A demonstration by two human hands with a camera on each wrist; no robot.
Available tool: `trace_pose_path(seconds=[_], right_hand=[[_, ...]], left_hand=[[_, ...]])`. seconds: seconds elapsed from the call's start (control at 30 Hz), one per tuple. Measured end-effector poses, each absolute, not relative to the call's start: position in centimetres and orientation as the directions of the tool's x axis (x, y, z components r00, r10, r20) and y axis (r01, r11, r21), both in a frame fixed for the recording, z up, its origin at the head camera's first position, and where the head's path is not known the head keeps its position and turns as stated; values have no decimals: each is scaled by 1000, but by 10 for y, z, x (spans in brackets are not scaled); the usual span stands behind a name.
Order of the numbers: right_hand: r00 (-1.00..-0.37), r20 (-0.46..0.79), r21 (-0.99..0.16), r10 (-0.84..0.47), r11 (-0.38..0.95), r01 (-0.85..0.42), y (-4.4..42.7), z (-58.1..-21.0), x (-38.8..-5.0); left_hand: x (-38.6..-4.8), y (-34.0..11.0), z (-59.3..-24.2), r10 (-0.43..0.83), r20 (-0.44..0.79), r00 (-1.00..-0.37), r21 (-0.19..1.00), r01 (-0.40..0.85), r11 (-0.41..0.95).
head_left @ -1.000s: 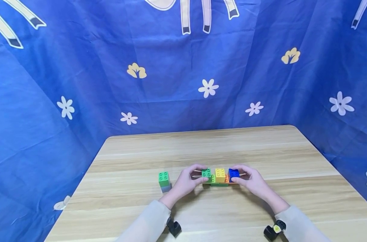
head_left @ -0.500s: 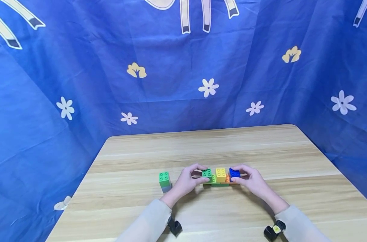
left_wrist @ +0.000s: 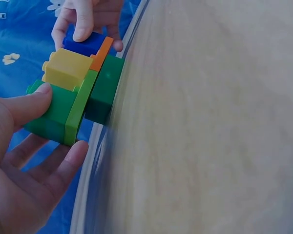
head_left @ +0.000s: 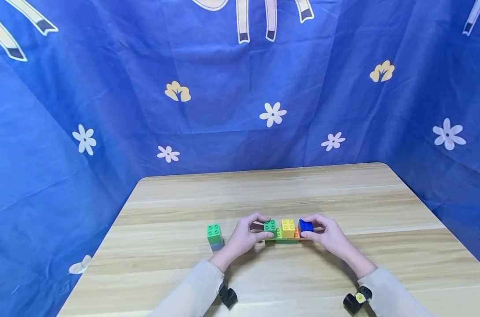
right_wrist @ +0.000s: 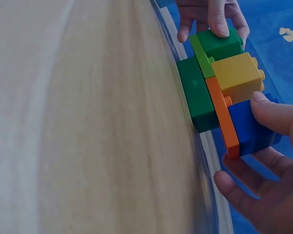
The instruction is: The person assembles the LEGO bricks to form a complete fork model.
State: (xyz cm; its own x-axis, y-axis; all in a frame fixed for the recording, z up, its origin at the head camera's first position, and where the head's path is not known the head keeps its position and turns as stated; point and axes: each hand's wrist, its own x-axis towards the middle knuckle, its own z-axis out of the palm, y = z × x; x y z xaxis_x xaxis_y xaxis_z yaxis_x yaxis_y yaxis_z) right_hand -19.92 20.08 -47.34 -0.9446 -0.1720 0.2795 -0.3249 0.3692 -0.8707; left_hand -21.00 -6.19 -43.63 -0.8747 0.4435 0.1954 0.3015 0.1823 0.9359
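Observation:
My left hand [head_left: 243, 237] pinches a green brick [head_left: 269, 225] at the left end of a toy-brick build. At the other end, my right hand [head_left: 331, 235] grips a blue brick [head_left: 306, 226] between thumb and fingers. Between them sits a yellow brick [head_left: 287, 228], apart from the blue and green ones in the head view. Under these three lie a lime-green plate [left_wrist: 80, 109] and an orange plate [right_wrist: 222, 117], end to end. A longer dark green brick [left_wrist: 106, 90] supports the plates from below, on the table.
Left of my left hand stands a separate stack, a green brick [head_left: 214, 233] over a grey-blue one [head_left: 217, 247]. The wooden table [head_left: 176, 193] meets a blue printed cloth [head_left: 224, 114] at its back and sides.
Both hands keep their hold on the build. Only a very slight shift of the whole view shows.

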Motion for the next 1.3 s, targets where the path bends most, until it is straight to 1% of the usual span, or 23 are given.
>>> trace_pose_path(seconds=[0.13, 0.3, 0.47, 0.67, 0.9, 1.17, 1.3], right_hand=[[-945, 285, -877, -162, 353, -325, 200, -474, -200], [-937, 300, -877, -181, 333, -345, 200, -476, -198], [-932, 305, -880, -197, 315, -354, 203, -476, -195], [-926, 282, -884, -252, 306, -353, 209, -478, -194], [-933, 266, -886, -242, 319, -335, 206, -471, -191], [-916, 329, -863, -228, 321, -390, 203, -459, -189], [-899, 362, -860, -245, 285, -424, 203, -459, -190]], left_hand=[[-211, -61, -435, 455, 204, -867, 931, 315, 183], [-209, -62, -433, 478, 210, -853, 914, 345, 214], [-207, -62, -433, 470, 211, -857, 919, 338, 205], [-206, -63, -435, 482, 213, -850, 917, 344, 202], [-201, -65, -433, 475, 223, -851, 909, 358, 215], [-194, -67, -417, 418, 247, -874, 896, 371, 245], [-190, -69, -411, 401, 252, -881, 896, 369, 248]])
